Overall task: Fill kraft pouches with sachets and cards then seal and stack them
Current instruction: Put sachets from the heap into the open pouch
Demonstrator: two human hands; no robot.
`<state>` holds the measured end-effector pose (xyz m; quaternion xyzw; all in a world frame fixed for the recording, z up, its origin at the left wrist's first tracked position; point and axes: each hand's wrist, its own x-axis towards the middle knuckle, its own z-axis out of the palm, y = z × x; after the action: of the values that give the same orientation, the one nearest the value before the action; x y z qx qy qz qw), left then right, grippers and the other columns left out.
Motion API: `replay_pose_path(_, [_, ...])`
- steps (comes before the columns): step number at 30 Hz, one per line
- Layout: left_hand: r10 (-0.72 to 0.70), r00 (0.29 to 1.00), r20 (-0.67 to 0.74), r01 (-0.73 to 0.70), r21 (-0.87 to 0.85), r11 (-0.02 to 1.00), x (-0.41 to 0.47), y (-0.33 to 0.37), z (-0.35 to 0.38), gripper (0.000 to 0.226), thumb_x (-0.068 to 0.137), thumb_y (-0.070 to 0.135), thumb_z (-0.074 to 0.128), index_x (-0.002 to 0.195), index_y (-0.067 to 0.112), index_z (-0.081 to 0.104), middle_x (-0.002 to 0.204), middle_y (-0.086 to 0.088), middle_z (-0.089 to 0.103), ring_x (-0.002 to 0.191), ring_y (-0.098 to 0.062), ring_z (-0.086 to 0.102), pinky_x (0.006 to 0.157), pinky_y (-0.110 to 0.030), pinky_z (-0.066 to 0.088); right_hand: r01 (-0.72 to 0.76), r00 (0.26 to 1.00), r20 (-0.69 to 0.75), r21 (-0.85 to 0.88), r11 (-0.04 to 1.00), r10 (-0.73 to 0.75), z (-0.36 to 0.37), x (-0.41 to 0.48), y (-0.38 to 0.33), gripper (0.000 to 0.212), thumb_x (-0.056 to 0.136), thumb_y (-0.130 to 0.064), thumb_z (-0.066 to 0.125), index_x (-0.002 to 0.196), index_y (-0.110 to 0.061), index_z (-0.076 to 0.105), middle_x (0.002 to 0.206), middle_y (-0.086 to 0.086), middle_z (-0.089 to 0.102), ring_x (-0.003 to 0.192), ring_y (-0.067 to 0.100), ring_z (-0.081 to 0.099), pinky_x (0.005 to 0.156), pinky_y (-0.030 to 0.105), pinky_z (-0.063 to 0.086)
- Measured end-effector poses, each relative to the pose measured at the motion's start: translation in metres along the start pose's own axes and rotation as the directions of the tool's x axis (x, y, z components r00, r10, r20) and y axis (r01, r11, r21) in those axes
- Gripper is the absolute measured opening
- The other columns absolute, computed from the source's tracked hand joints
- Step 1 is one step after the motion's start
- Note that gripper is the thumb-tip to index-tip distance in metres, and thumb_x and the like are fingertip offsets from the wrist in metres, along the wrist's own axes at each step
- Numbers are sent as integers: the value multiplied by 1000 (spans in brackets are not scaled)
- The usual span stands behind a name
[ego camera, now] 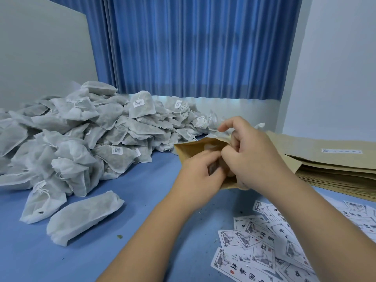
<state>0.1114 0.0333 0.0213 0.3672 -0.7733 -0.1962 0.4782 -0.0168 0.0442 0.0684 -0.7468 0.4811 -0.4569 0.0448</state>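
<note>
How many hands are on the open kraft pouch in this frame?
2. The left hand grips the kraft pouch at its near side; the right hand curls its fingers at the mouth. No other hand shows.

Kraft pouch (194, 147) mouth open; sachet heap (101, 135) left; cards (260, 245) scattered lower right.

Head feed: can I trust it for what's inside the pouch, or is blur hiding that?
Head view: left hand and right hand are motion-soft at the pouch mouth, so contents are unreadable; sachet pile and cards sharp; light even, bluish from the backlit curtain, no glare.
</note>
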Motion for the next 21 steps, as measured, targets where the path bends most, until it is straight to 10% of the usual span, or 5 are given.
replay_pose_path(4, [42,999,-13,-37,263,964,-11,-7,-18,19,89,16,58,97,25,73,91,12,67,83,1,54,75,-10,39,-19,1000,7,-32,999,20,3,-1,7,35,76,-8,53,98,-35,51,57,-17,52,54,5,48,48,23,35])
replay_pose_path(11, [-266,958,-108,249,772,585,-38,-22,-60,29,95,33,44,118,29,61,119,7,55,110,-16,51,82,-30,43,-37,986,161,-85,996,51,10,-6,2,38,81,-11,55,109,-37,52,59,-2,51,54,11,49,54,36,44])
replay_pose_path(15, [-550,776,-307,452,880,146,-54,-27,-84,34,91,35,43,122,24,50,124,-3,44,117,-26,44,86,-40,34,-70,975,204,-82,994,86,8,-5,8,36,80,-12,55,105,-38,53,62,1,52,44,8,47,47,33,44])
replay_pose_path(18, [-753,594,-282,510,856,81,-62,-35,-99,38,87,33,43,125,23,43,125,-4,40,119,-29,41,95,-48,37,-94,964,242,-90,991,113,5,-5,13,33,80,-14,56,103,-37,54,61,-1,53,49,13,54,46,30,43])
replay_pose_path(21, [-772,570,-280,495,868,51,-68,-43,-101,40,82,23,48,122,21,41,123,-5,41,118,-28,42,95,-46,40,-103,952,281,-79,991,122,4,-6,16,32,81,-15,55,102,-40,53,63,-4,55,52,20,59,46,29,44])
